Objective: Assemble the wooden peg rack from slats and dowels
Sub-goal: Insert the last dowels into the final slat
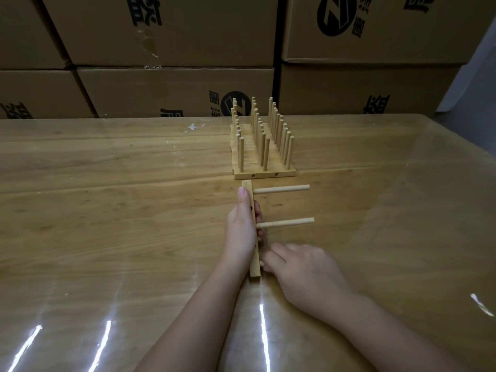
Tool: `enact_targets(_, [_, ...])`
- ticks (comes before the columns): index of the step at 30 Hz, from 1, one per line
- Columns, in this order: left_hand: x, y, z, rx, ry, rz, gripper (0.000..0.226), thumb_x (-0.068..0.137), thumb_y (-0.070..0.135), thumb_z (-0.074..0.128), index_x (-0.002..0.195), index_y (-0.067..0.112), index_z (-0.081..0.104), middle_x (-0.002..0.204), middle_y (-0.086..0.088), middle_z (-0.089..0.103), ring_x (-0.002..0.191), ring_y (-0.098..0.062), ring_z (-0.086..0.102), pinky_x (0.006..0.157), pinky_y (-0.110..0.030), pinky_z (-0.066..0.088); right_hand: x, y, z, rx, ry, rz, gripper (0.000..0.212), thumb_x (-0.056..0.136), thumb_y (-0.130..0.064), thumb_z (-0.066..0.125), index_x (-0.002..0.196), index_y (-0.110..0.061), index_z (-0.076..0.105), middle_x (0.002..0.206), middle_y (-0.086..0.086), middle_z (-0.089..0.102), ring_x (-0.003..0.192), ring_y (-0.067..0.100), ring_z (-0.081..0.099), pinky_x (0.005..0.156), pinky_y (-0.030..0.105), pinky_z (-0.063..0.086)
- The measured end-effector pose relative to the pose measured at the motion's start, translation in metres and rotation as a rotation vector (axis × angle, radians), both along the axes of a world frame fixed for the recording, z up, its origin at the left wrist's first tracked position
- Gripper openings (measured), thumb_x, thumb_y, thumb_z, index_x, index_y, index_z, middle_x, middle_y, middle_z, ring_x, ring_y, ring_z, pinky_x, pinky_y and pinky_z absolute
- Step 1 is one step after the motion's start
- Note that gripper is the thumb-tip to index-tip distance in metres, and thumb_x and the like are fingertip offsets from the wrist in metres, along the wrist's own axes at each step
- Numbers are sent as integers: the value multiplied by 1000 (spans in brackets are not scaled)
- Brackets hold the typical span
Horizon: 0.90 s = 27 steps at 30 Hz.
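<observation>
A wooden slat [254, 260] stands on its edge on the table, running away from me. Two dowels stick out of it to the right: the far dowel [281, 189] and the near dowel [285, 222]. My left hand [241, 226] grips the slat from the left, thumb along its top and fingers wrapped to the right side. My right hand [303, 272] lies at the slat's near end with its fingers curled against the wood; what they hold is hidden. Behind stands a row of finished slats with upright pegs [261, 146].
The wooden table [107, 197] has a glossy clear cover with light streaks near me. Stacked cardboard boxes [171, 92] form a wall along the far edge. A scrap of white tape [193, 127] lies near the back of the table.
</observation>
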State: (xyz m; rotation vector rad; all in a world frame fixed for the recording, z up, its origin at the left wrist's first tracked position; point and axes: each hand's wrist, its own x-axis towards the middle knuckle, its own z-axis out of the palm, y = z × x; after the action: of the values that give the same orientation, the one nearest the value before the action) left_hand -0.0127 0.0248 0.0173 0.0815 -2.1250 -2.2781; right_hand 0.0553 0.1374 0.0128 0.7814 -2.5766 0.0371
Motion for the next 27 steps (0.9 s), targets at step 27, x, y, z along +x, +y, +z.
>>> enact_targets(27, [5,3,0,-234,22,-251,39,101,42,33,89,18,62,59,4,53,47,0,50,48,-15,41,-7,13,26,-20,-242,-193,33,98,-42,31,109,-21,53,103,-3,66,89,21,64,57,29,33])
